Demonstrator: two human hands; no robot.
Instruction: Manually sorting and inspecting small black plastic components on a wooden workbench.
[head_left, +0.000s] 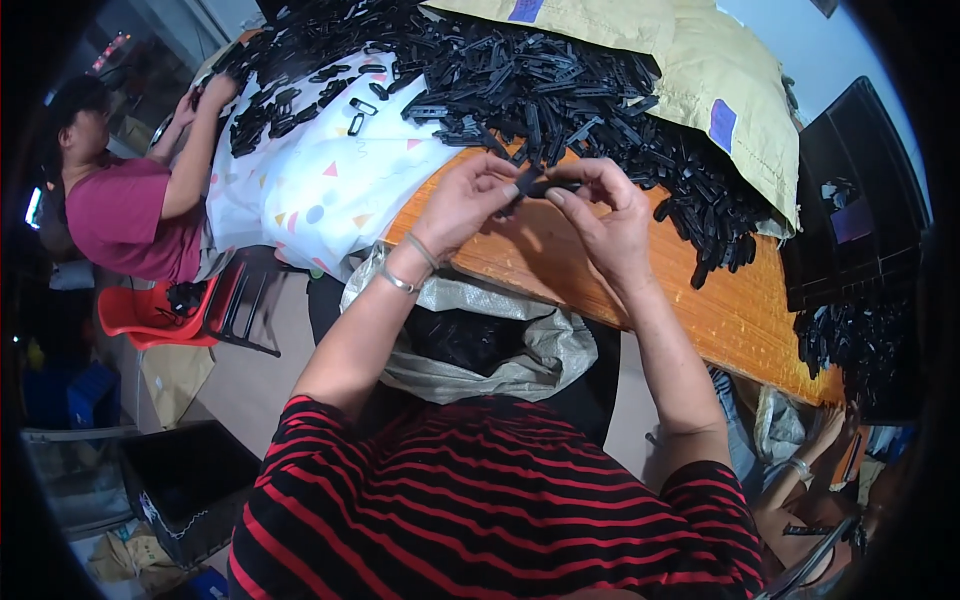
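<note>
Just above the near edge of the orange wooden table [690, 290], my two hands are close together. My left hand [462, 205] pinches a small black plastic piece [526, 181] between thumb and fingers. Fingers curled, my right hand [607, 212] grips the other side of the same dark bit of plastic; whether it is one part or two joined parts I cannot tell. Right behind my fingers, a large heap of narrow black plastic parts [540, 85] spreads over the table. Below my hands, an open woven sack [560, 350] holds more black things in shadow.
A patterned white cloth [330, 190] covers the table's left part, where a person in a maroon shirt [120, 215] handles parts. Full yellowish sacks [690, 60] lie behind the heap. A red chair [150, 308] and black crate [190, 480] stand left. Another person's hand [822, 435] shows lower right.
</note>
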